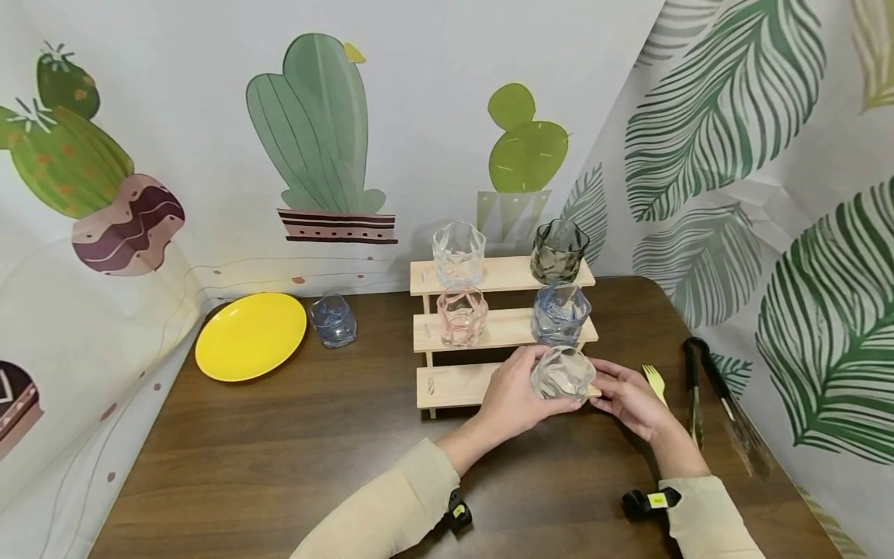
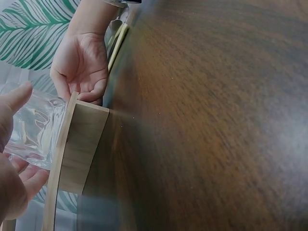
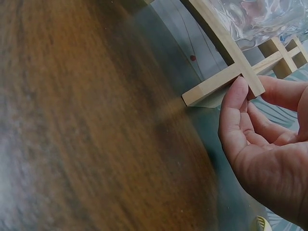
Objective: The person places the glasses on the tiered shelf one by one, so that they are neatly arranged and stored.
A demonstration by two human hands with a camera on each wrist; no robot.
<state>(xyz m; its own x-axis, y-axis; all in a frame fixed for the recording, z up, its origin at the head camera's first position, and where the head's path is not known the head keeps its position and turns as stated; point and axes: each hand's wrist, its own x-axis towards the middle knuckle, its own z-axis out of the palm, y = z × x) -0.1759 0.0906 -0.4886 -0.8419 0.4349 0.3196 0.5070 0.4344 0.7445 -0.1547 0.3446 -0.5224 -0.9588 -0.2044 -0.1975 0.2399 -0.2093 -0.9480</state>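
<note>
A small wooden three-tier rack (image 1: 457,386) stands on the table. My left hand (image 1: 513,400) curls round a clear glass (image 1: 564,375) at the right end of the lowest tier. In the left wrist view, the glass base is at the board. My right hand (image 1: 632,400) pinches that tier's right end; the right wrist view shows its thumb and fingers at the wooden board (image 3: 243,72). On the middle tier sit a pink glass (image 1: 462,317) and a blue glass (image 1: 561,314). The top tier bears another clear glass (image 1: 459,255) and a dark grey glass (image 1: 559,252).
A yellow plate (image 1: 251,337) lies at the table's back left, beside another blue glass (image 1: 333,321). On the right are a yellow-green fork (image 1: 655,382) and black-handled tongs (image 1: 691,380). A patterned cloth hangs behind the table (image 1: 293,466).
</note>
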